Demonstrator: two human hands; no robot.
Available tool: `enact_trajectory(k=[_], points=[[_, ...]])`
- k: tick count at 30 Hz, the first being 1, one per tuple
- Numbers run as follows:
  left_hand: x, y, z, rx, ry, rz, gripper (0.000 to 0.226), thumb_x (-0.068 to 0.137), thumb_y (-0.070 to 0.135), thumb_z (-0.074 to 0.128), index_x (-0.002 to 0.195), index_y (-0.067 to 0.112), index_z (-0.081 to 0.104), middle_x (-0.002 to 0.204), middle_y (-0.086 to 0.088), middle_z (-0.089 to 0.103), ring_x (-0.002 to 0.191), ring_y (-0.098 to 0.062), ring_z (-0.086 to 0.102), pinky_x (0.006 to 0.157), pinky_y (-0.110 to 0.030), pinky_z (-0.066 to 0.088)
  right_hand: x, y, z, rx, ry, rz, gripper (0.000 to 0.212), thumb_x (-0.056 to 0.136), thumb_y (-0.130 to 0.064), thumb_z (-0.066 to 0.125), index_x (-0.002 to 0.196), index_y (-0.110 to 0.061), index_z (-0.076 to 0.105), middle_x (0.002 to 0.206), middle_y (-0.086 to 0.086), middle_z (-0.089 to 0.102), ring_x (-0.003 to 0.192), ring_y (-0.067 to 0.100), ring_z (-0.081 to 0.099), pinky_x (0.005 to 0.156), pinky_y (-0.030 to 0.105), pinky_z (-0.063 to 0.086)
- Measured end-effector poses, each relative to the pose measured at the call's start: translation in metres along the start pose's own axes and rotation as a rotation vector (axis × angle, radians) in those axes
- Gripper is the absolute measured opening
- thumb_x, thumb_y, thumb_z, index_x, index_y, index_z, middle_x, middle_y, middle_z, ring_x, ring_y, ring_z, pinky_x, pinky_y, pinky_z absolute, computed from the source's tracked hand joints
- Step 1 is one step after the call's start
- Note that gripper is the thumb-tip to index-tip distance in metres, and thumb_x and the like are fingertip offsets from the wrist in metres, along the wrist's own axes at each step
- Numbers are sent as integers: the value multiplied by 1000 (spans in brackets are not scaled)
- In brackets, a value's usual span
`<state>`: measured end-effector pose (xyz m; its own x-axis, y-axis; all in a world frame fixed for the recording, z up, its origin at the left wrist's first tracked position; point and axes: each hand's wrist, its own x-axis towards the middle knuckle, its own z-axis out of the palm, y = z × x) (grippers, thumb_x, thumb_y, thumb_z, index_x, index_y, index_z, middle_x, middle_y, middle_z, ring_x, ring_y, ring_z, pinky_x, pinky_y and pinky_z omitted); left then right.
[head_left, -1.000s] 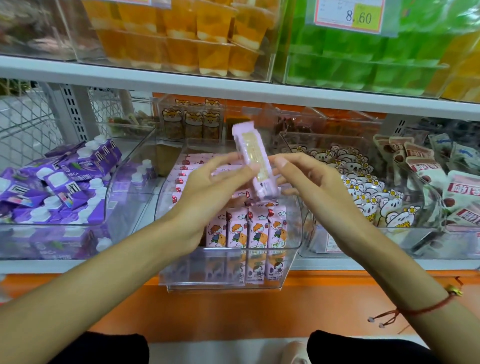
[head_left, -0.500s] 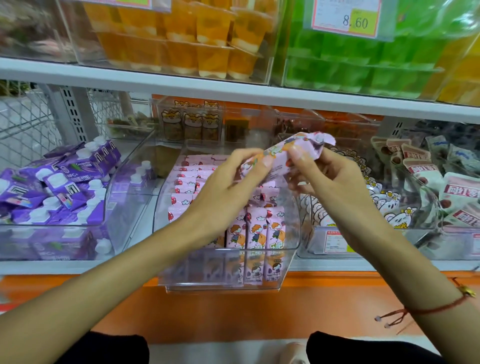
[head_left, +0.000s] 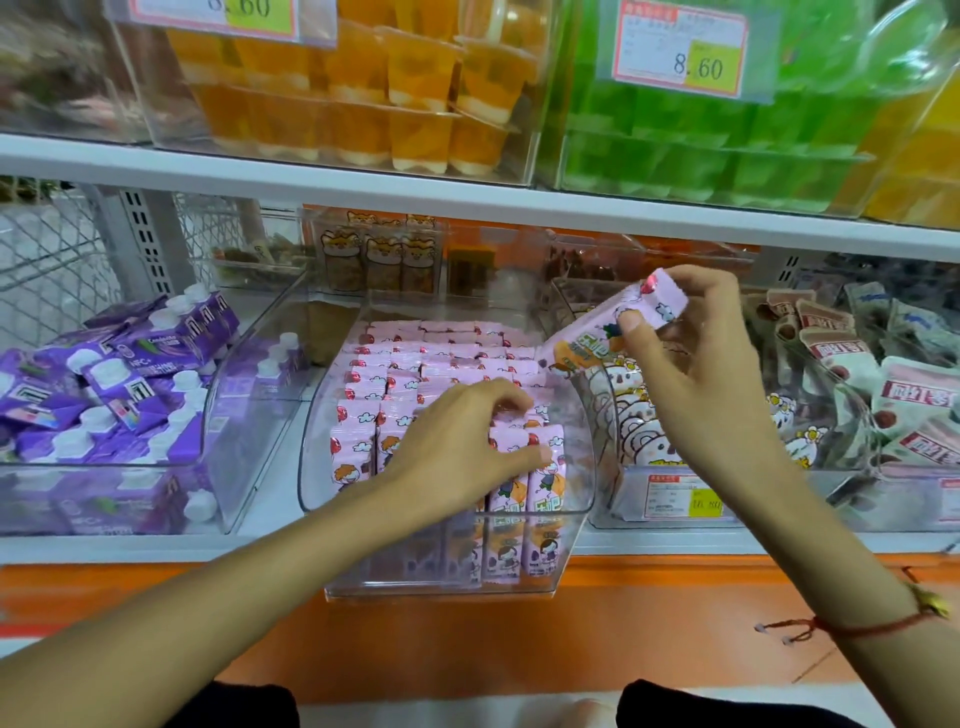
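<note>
A clear plastic bin (head_left: 314, 467) on the lower shelf is packed with rows of small pink drink cartons (head_left: 405, 364) printed with cartoon children. My left hand (head_left: 452, 441) reaches into the bin's front right corner, where its fingers and thumb curl round the top of one pink carton (head_left: 511, 441) standing in the front row. My right hand (head_left: 711, 395) is raised above and to the right of the bin. It pinches another pink carton (head_left: 597, 332), tilted with its top end up to the right.
A bin of purple spouted pouches (head_left: 104, 374) stands to the left. Right of the pink cartons are a bin of white cartoon packets (head_left: 639, 415) and pink-and-white pouches (head_left: 904, 405). The white upper shelf (head_left: 467, 197) overhangs, carrying orange jelly cups (head_left: 363, 104) and green jellies (head_left: 701, 145).
My left hand let go of the carton that both hands held and dropped into the bin onto the front row. My right hand carried that carton up and to the right.
</note>
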<state>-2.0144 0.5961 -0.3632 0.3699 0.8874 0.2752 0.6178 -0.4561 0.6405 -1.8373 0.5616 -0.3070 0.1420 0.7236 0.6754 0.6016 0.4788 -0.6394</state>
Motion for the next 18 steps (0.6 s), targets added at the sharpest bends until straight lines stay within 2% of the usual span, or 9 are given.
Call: enact_trajectory(k=[2, 4, 6, 9, 12, 15, 18], points=[[-1, 3, 1, 186, -9, 65, 33, 82, 47, 69, 111, 31, 63, 112, 11, 62, 100, -8, 52, 80, -29, 45, 0, 2, 5, -59, -61, -62, 21, 95, -21, 56, 110, -21, 41, 93, -11, 61, 81, 10, 65, 74, 25, 51], [-1, 6, -1, 248, -5, 93, 26, 83, 47, 68, 106, 34, 66, 111, 13, 61, 102, -10, 53, 78, -31, 45, -2, 4, 12, -126, -150, -117, 18, 95, -19, 55, 108, -21, 42, 94, -9, 61, 85, 9, 64, 77, 29, 50], [-2, 6, -4, 232, -11, 100, 20, 82, 47, 69, 99, 35, 68, 110, 15, 61, 100, -9, 53, 78, -31, 46, -3, 8, 19, -196, -247, -153, 17, 96, -18, 53, 112, -18, 45, 98, -5, 61, 91, 7, 60, 79, 30, 45], [-6, 3, -6, 192, -11, 115, 18, 80, 47, 70, 95, 37, 67, 106, 18, 61, 88, -3, 48, 71, -28, 41, -2, 13, 21, -289, -325, -166, 29, 98, -23, 48, 124, -10, 46, 107, 7, 58, 100, 23, 54, 85, 37, 42], [-10, 1, -8, 164, -3, 125, 19, 80, 48, 71, 95, 37, 68, 105, 20, 61, 83, -1, 43, 69, -26, 38, 2, 11, 14, -357, -365, -225, 30, 98, -26, 47, 124, -11, 47, 105, 5, 55, 102, 20, 45, 79, 25, 32], [-11, 1, -8, 143, 7, 125, 19, 79, 49, 71, 94, 37, 68, 100, 20, 60, 79, 2, 44, 66, -25, 37, 3, 11, 14, -513, -472, -288, 31, 96, -30, 50, 122, -13, 50, 107, 6, 60, 104, 20, 39, 77, 27, 30], [-13, 2, -7, 147, 13, 116, 15, 78, 50, 70, 88, 40, 64, 96, 21, 57, 76, 4, 42, 63, -24, 33, 4, 15, 23, -677, -551, -280, 30, 95, -33, 51, 122, -21, 54, 120, 3, 57, 113, 20, 38, 87, 31, 33]])
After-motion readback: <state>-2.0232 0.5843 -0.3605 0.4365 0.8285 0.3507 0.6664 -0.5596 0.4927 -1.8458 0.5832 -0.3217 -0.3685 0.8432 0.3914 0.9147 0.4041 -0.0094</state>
